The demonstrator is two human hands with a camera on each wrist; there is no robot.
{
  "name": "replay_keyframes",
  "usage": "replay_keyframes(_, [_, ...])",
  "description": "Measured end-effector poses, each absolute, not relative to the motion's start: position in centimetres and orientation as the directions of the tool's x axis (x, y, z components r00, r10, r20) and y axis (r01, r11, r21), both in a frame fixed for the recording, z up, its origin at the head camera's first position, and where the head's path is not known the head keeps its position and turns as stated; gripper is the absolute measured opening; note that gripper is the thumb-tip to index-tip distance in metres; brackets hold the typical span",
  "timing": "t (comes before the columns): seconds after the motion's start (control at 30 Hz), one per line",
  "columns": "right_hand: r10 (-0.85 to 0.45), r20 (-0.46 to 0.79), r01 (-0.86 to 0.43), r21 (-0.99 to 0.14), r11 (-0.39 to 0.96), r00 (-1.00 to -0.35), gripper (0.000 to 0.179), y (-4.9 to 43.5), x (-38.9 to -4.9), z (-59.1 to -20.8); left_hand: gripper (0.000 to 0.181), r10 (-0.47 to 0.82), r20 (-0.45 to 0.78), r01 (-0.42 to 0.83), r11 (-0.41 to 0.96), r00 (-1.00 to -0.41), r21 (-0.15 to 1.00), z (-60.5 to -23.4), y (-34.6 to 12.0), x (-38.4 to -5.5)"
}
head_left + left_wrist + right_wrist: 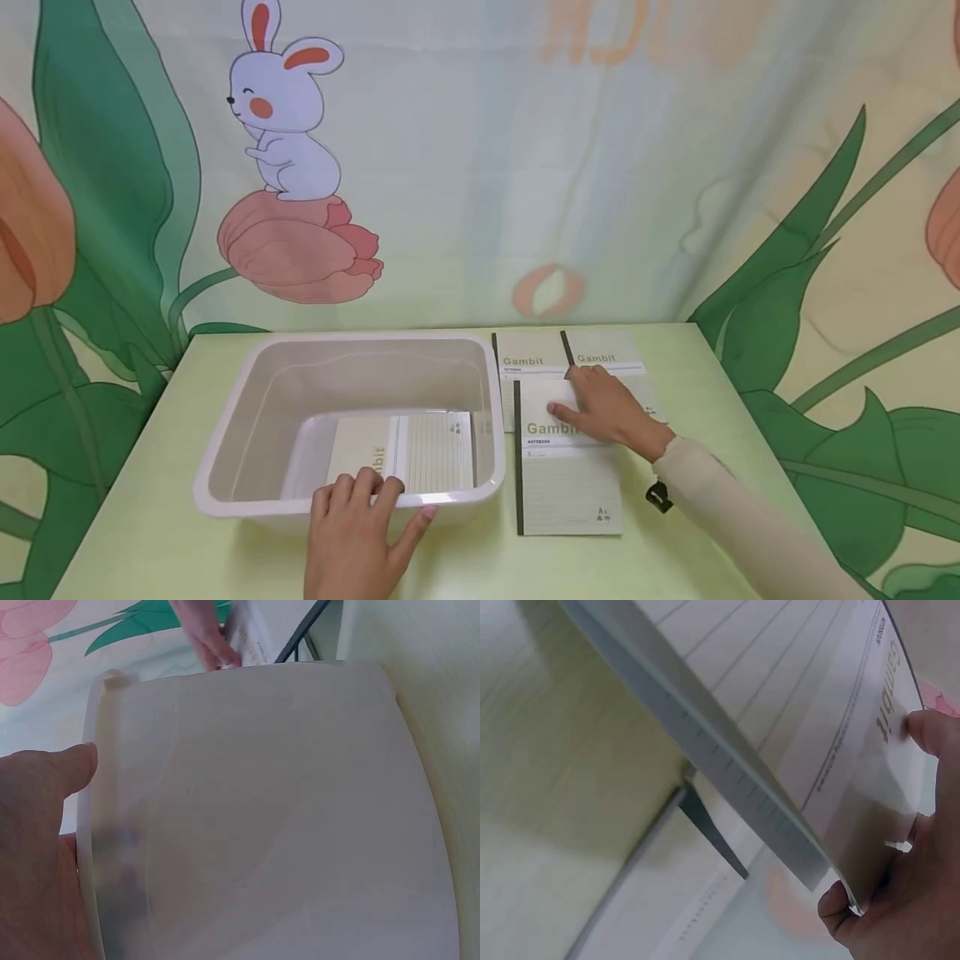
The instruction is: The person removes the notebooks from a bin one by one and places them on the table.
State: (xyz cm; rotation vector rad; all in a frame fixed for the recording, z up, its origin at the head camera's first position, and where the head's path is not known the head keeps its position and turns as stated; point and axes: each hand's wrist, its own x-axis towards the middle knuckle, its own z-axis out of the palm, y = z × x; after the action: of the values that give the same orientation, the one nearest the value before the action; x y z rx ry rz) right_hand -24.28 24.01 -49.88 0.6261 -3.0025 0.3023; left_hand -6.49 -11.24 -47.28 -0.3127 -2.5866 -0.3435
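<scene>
Part-hiding perhaps 2 notebooks (531, 347): gripped notebook (567, 492)

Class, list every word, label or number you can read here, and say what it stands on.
"Gambit": front notebook.
"NOTEBOOK": front notebook, in smaller print.
"Gambit": back left notebook.
"Gambit": back right notebook.
"bit": notebook in the basin, sideways; the word's beginning is not readable.
Too small or blurred: the notebooks' remaining small print; orange letters on the backdrop.

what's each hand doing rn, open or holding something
Left hand: closed, gripping the tub rim.
Right hand: closed, holding a notebook.
</scene>
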Motion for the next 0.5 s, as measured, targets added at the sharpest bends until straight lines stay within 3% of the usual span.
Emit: replay_keyframes(0.5, [-0.406,-0.103,-0.390,-0.149,0.909,-0.908,0.057,22.5,-23.0,-53.6,0.047,0.154,0.499,0.282,0.940,-0.853,0.192,-47.6,-11.3,-6.5])
